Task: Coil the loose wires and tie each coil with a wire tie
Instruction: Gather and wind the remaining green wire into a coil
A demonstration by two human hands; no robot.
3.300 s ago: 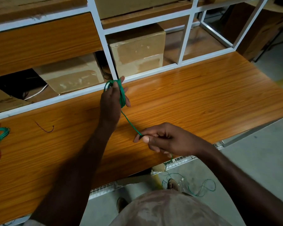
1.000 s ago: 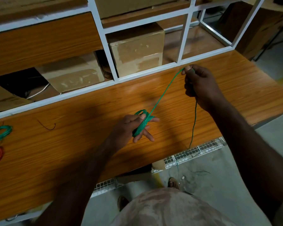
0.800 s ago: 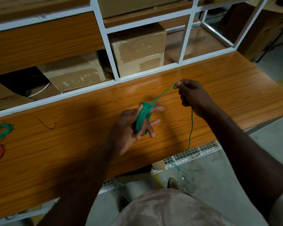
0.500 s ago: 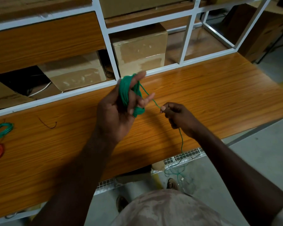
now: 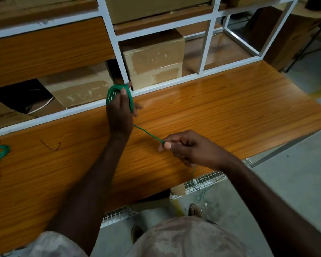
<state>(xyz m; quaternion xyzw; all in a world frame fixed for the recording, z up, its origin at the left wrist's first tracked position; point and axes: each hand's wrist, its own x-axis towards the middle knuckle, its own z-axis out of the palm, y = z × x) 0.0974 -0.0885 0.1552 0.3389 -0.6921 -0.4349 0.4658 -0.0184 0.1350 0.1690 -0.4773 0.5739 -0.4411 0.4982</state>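
Now that the right hand point(image 5: 188, 148) has dropped below the left hand point(image 5: 121, 110), pinching the thin green wire point(image 5: 147, 134), another turn sits on the green coil point(image 5: 119, 96) wound round the left fingers point(image 5: 124, 94); winding continues.

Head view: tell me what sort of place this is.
Likely a workshop or storeroom: a wooden bench under a white metal rack holding cardboard boxes, over a bare concrete floor.

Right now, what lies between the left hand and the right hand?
In the head view, a single green wire strand runs from the coil around the left hand to the right hand's pinch, above bare tabletop.
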